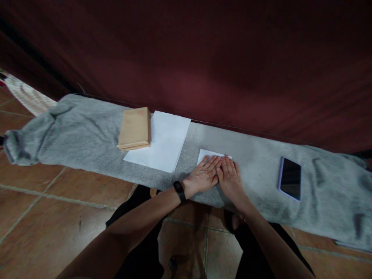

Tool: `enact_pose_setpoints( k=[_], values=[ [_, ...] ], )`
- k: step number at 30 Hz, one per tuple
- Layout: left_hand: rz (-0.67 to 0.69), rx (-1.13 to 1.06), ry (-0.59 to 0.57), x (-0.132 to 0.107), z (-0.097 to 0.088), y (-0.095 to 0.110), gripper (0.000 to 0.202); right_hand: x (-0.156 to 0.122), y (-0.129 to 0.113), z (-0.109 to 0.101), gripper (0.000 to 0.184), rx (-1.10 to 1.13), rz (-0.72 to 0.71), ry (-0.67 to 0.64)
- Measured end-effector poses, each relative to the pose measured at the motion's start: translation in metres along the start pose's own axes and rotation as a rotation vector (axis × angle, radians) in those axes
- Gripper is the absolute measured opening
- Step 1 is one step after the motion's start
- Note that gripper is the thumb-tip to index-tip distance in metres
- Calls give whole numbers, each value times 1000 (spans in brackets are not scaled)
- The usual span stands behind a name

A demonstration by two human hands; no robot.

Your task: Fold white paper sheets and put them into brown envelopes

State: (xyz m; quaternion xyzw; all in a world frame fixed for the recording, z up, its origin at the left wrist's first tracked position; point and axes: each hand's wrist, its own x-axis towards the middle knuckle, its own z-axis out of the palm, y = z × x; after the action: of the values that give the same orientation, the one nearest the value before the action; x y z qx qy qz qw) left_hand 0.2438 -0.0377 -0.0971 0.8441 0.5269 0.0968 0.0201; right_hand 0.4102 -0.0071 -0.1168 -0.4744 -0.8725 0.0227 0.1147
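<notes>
My left hand (203, 176) lies flat with its fingers stretched out over a small piece of white paper (205, 154). Beside it, touching, my right hand (230, 175) also presses flat on the paper, fingers extended. Only the paper's far edge and corners show; the rest is hidden under the hands, and I cannot tell whether it is folded. Left of my hands lies a stack of larger white sheets (167, 141). A pile of brown envelopes (134, 127) rests partly on those sheets.
A grey cloth (255, 155) covers the long, narrow bench. On the right lies a phone (290, 178) with a dark screen and a purple edge. A dark red upright surface (203, 77) stands along the far side. Tiled floor (87, 217) shows below.
</notes>
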Motion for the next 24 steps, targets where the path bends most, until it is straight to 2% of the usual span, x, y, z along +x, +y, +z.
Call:
enact_pose_setpoints(
  k=[9,15,24],
  values=[
    [-85,-5,15,0,8,-1,57,3,-5,2,61,-2,40,-23],
    [-194,19,11,3,7,-7,58,0,-5,4,60,-10,59,38],
    [-279,44,56,2,6,-10,61,-4,0,2,63,1,98,61]
  ],
)
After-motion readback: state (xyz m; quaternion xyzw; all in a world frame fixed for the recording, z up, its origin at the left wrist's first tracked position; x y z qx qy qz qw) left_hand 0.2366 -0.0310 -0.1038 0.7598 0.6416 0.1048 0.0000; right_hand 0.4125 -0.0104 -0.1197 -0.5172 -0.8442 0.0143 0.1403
